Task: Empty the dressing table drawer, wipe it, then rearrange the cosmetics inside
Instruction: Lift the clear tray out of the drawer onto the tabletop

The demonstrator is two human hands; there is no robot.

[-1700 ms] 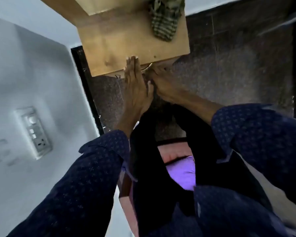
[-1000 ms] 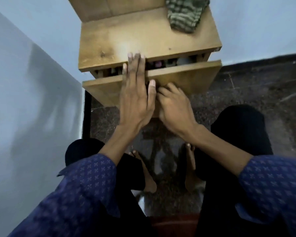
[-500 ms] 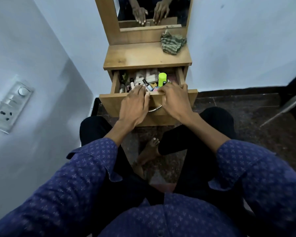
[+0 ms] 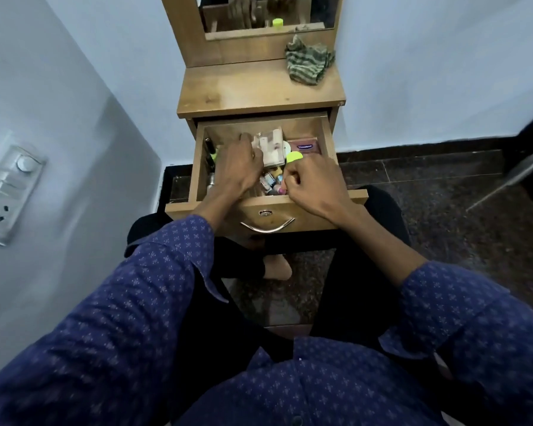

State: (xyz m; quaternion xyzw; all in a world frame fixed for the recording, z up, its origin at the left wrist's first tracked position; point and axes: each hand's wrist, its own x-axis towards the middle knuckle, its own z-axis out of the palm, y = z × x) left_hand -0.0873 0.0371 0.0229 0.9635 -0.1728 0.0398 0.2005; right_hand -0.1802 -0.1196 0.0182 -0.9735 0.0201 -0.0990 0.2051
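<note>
Drawer [image 4: 326, 139] stood pulled out for emptying; left hand [image 4: 239, 167] curled over a pale box [image 4: 270, 149], right hand [image 4: 313, 182] gripped a green-capped bottle [image 4: 294, 156], apparently to lift both out.

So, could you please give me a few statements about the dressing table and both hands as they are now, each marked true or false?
1. The drawer is pulled open. True.
2. The striped cloth lies inside the drawer. False: it lies on the tabletop, at the right rear.
3. Both the left hand and the right hand are over the drawer. True.
4. The drawer is already emptied. False: cosmetics are in it.
5. The right hand grips the drawer handle. False: the handle is free; the hand holds a lime-capped bottle.
</note>
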